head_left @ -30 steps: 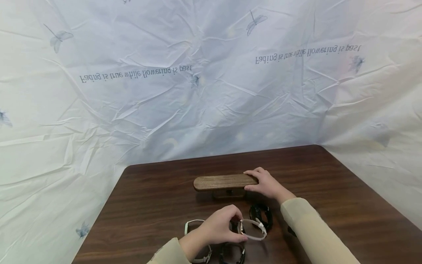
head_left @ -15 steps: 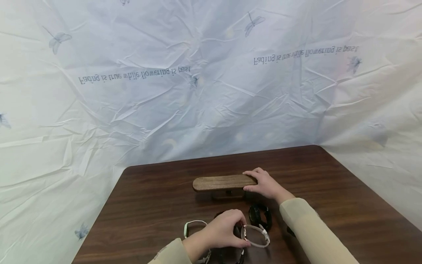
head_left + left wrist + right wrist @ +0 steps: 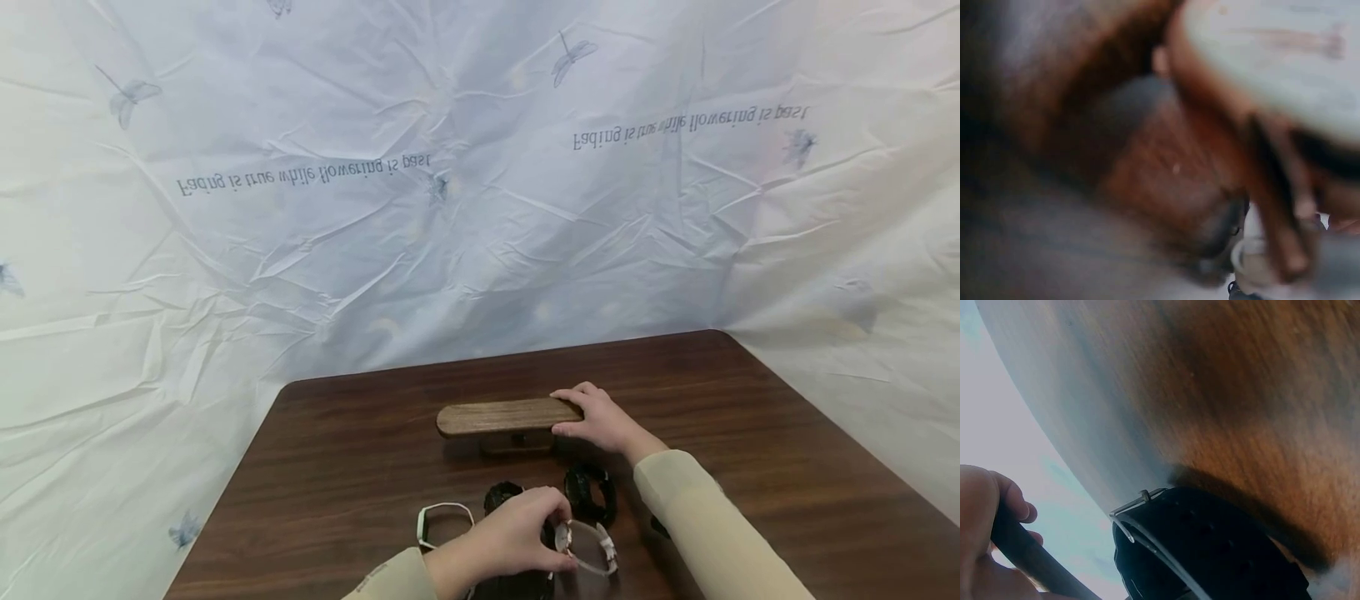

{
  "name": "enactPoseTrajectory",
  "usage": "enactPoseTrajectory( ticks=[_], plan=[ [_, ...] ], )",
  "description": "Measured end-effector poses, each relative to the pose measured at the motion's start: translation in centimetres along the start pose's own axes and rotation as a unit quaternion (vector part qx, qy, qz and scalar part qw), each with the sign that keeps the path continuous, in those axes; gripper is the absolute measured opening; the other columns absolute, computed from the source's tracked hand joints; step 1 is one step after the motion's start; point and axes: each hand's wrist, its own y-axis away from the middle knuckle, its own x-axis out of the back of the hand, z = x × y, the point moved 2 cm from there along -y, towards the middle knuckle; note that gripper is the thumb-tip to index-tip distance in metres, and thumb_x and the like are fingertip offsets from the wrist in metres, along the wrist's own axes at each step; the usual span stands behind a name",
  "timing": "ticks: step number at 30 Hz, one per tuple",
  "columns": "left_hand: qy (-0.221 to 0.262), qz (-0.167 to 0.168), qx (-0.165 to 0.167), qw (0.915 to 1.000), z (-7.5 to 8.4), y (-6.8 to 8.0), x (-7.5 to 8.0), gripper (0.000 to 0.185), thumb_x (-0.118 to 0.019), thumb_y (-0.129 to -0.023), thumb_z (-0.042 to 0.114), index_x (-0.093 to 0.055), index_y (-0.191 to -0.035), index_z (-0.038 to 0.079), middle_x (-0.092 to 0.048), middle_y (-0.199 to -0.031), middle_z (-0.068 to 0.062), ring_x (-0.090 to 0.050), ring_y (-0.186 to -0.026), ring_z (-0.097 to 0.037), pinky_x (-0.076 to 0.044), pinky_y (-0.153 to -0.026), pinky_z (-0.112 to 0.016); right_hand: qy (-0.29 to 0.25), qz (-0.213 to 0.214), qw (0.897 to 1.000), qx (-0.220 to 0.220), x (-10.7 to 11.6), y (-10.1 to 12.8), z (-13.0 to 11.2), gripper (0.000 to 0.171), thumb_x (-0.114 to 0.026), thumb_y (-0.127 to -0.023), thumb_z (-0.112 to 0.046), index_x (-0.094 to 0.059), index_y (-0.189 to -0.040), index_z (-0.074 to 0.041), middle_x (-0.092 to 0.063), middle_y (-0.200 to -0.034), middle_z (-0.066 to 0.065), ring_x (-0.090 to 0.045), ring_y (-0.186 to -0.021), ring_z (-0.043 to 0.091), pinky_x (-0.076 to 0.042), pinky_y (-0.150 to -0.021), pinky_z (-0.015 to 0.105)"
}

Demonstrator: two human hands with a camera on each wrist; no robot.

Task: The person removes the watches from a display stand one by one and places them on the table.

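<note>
The left hand (image 3: 513,537) pinches a white watch (image 3: 588,546) at its case, low over the table (image 3: 337,467) near the front edge, while the right hand (image 3: 600,417) clasps the right end of the wooden stand (image 3: 502,415). The pick-up looks done; next, I judge, the strap loop must be carried up and threaded over the stand's free left end, clear of the black watches (image 3: 591,492) lying between.

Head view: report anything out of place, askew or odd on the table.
Nothing is spilled or damaged. The watches lie loosely scattered near the table's front edge, not on the wooden stand. The left hand holds a white watch; the right hand grips the stand's end.
</note>
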Motion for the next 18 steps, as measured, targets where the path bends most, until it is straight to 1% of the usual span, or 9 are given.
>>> enactPoseTrajectory(
  ticks=[3,5,8,11,13,15,18],
  plan=[
    [-0.030,0.001,-0.018,0.9994,0.2,-0.1,-0.3,0.037,-0.067,-0.073,0.037,-0.052,-0.101,0.017,-0.050,-0.093,0.015,-0.047,-0.081,0.005,-0.037,-0.067,-0.007,0.002,0.002,1.000,-0.001,0.0,0.0,0.0,0.062,-0.058,-0.071,-0.055,-0.045,-0.126,-0.027,-0.039,-0.115,0.002,-0.038,-0.101,0.024,-0.039,-0.074,0.041],
    [-0.058,0.003,-0.029,0.9979,0.4,-0.2,-0.4,0.037,-0.067,-0.072,0.039,-0.054,-0.099,0.018,-0.050,-0.092,0.016,-0.046,-0.080,0.005,-0.036,-0.068,-0.007,0.002,0.001,1.000,-0.002,0.1,0.0,-0.1,0.063,-0.058,-0.071,-0.055,-0.045,-0.125,-0.027,-0.039,-0.115,0.002,-0.038,-0.101,0.024,-0.039,-0.075,0.041],
    [-0.097,0.003,-0.025,0.9950,0.7,-0.5,-0.6,0.036,-0.067,-0.071,0.044,-0.055,-0.096,0.022,-0.050,-0.087,0.019,-0.044,-0.076,0.005,-0.034,-0.066,-0.010,-0.001,0.002,1.000,-0.005,0.2,0.0,-0.1,0.063,-0.058,-0.071,-0.056,-0.045,-0.126,-0.027,-0.038,-0.116,0.002,-0.038,-0.102,0.024,-0.039,-0.075,0.041],
    [-0.125,-0.005,-0.003,0.9922,1.1,-0.7,-1.0,0.035,-0.067,-0.069,0.047,-0.054,-0.094,0.026,-0.050,-0.086,0.023,-0.040,-0.073,0.006,-0.032,-0.063,-0.014,-0.002,0.002,1.000,-0.007,0.2,0.1,0.0,0.064,-0.058,-0.071,-0.056,-0.044,-0.126,-0.027,-0.038,-0.117,0.002,-0.037,-0.104,0.025,-0.039,-0.076,0.042],
    [-0.131,-0.013,0.017,0.9912,1.2,-0.8,-1.3,0.035,-0.067,-0.069,0.048,-0.054,-0.094,0.027,-0.050,-0.086,0.024,-0.039,-0.071,0.006,-0.030,-0.061,-0.016,0.001,0.003,1.000,-0.007,0.2,0.1,0.0,0.064,-0.057,-0.071,-0.056,-0.044,-0.126,-0.027,-0.038,-0.118,0.002,-0.037,-0.104,0.025,-0.039,-0.076,0.042],
    [-0.126,-0.020,0.037,0.9912,1.3,-0.7,-1.6,0.035,-0.068,-0.068,0.047,-0.054,-0.093,0.028,-0.049,-0.084,0.025,-0.038,-0.070,0.005,-0.028,-0.060,-0.017,0.003,0.002,1.000,-0.007,0.1,0.1,0.0,0.064,-0.057,-0.071,-0.056,-0.044,-0.126,-0.027,-0.037,-0.118,0.003,-0.037,-0.105,0.025,-0.039,-0.076,0.043],
    [-0.103,-0.033,0.067,0.9918,1.3,-0.6,-1.9,0.034,-0.069,-0.067,0.046,-0.053,-0.090,0.028,-0.048,-0.082,0.026,-0.036,-0.068,0.005,-0.025,-0.058,-0.019,0.006,0.002,1.000,-0.006,0.0,0.1,0.0,0.064,-0.057,-0.071,-0.056,-0.044,-0.126,-0.027,-0.037,-0.119,0.004,-0.037,-0.105,0.026,-0.039,-0.076,0.042]
  ],
)
